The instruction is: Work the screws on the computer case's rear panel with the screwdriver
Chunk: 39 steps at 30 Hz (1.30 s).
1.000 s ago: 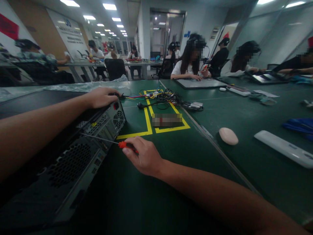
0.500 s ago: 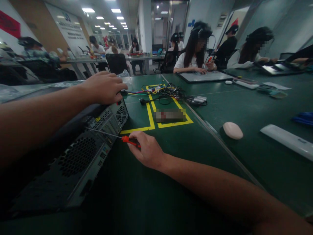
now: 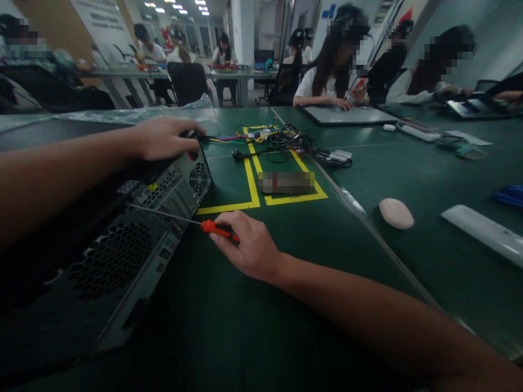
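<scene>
A black desktop computer case [image 3: 134, 239] lies on its side on the green table, its rear panel with fan grilles facing me. My left hand [image 3: 165, 137] rests on the case's far top corner, fingers curled over the edge. My right hand [image 3: 249, 245] pinches the red handle of a thin screwdriver [image 3: 192, 220]. The screwdriver's long metal shaft points left, with its tip at the case's rear panel.
A bundle of coloured cables [image 3: 278, 141] lies by yellow tape lines [image 3: 251, 188] beyond the case. A pinkish mouse [image 3: 395, 213] and a white keyboard [image 3: 484, 233] sit to the right. Crumpled clear plastic [image 3: 134, 114] lies at the back left. Several people work at tables behind.
My left hand shifted slightly on the case corner, rising and settling back. The right hand and screwdriver stay at the rear panel. The camera has tilted down a little.
</scene>
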Tool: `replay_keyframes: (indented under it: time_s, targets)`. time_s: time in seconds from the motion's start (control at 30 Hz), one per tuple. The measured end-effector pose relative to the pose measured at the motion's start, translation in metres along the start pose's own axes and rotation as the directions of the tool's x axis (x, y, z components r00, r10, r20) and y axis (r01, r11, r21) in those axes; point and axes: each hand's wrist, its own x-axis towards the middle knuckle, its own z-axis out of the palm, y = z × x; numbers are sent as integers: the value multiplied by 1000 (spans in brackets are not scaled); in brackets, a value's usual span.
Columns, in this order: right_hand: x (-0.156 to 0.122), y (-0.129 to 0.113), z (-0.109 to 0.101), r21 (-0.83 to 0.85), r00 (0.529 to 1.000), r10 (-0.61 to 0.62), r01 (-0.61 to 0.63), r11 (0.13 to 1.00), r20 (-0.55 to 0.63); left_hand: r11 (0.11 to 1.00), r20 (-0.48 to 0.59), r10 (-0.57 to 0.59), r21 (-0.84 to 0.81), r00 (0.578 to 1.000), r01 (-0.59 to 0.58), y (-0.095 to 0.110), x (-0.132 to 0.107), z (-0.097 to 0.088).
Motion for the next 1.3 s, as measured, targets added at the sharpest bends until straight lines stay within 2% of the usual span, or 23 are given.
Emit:
replay_keyframes:
  time_s: [0.13,0.37,0.77,0.93,1.3]
  targets:
    - [1,-2,-5,-6,1000,2,-2,1000,-1,997,-11,-70,-23,997,70,1,0,0]
    - [3,-5,-7,-30,995,98,-97,995,20,996,-38,-14,-84,999,11,-4,5,4]
    - [0,1,-3,32,999,54,-54,998,7,997,-23,-39,-65,999,37,0,2,0]
    - [1,1,-4,32,996,90,-91,995,23,997,-30,-40,-64,999,38,0,2,0]
    - [1,1,-4,11,997,67,-68,998,39,997,-30,-43,-71,999,41,-1,3,1]
